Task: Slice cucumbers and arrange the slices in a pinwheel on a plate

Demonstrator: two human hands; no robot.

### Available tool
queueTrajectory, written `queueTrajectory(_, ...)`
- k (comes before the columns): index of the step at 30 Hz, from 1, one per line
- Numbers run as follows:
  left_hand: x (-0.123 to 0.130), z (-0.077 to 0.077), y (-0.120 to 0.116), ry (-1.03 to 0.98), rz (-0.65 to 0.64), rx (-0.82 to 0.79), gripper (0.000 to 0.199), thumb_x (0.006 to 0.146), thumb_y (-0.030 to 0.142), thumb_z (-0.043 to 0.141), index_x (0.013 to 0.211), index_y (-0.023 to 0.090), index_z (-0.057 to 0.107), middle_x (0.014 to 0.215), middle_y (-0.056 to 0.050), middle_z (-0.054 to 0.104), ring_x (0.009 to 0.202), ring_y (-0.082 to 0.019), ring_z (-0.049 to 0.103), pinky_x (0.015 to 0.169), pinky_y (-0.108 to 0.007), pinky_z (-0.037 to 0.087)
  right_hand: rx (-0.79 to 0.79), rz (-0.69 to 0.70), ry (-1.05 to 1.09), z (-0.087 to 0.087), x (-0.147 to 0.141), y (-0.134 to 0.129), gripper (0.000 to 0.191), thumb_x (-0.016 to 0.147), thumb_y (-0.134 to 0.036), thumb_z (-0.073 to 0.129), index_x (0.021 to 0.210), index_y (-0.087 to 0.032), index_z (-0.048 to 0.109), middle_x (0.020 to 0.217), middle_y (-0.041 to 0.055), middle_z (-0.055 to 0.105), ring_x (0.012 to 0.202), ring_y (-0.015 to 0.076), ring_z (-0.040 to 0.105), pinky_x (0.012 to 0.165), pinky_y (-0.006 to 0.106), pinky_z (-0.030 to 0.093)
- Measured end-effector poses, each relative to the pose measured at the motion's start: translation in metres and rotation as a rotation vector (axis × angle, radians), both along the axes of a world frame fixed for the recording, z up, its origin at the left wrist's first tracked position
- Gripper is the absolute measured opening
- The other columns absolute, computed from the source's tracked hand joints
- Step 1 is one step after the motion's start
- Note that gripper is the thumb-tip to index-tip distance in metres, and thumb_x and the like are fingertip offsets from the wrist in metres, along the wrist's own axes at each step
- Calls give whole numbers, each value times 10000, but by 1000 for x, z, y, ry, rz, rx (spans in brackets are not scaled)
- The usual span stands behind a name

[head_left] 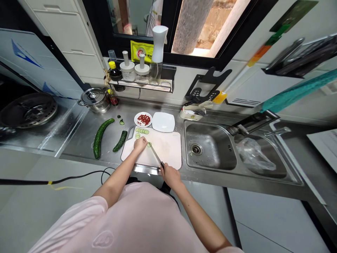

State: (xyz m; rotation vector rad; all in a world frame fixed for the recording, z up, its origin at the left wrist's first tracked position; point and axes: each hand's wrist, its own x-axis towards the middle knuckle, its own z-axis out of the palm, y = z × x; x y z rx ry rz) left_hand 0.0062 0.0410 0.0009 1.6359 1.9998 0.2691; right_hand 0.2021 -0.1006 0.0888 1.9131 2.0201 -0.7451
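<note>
My right hand (171, 175) is closed around the dark handle of a knife (156, 154), its blade slanting up and left over the white cutting board (168, 149). At the blade's tip lies a thin cucumber slice (149, 144). Just left of that slice is my left hand (140, 144), fingers drawn together; what they pinch, if anything, is hidden. A row of cucumber slices (142, 131) lies along the board's far left part, with a few more below it. Left of the board rest a cut cucumber piece (120, 141) and a whole cucumber (100, 138).
Behind the board stand a small plate of chopped red pieces (143, 119) and a white rectangular plate (163, 122). A lidded pot (95, 100) and a frying pan (28, 109) are to the left. The double sink (210, 146) with a plastic bag (254, 154) is right.
</note>
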Motion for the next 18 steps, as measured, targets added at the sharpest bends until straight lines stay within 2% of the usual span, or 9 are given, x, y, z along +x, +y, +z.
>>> queueTrajectory(8,2,4,0,-5,19,-24,147,774,362,587,833,230,609,830,-22,669,835,-183,606,702,-253,395,-1,-3,-8,1,-1,2,337,955,-386,284,1053,-160,513,940,134,667,909,243,637,753,327,403)
queueTrajectory(18,0,0,0,-9,9,-5,152,771,376,594,822,233,603,827,-23,668,824,-183,603,703,-256,394,23,12,-12,3,-2,5,322,944,-374,301,1026,-156,522,907,122,674,875,248,646,715,321,418)
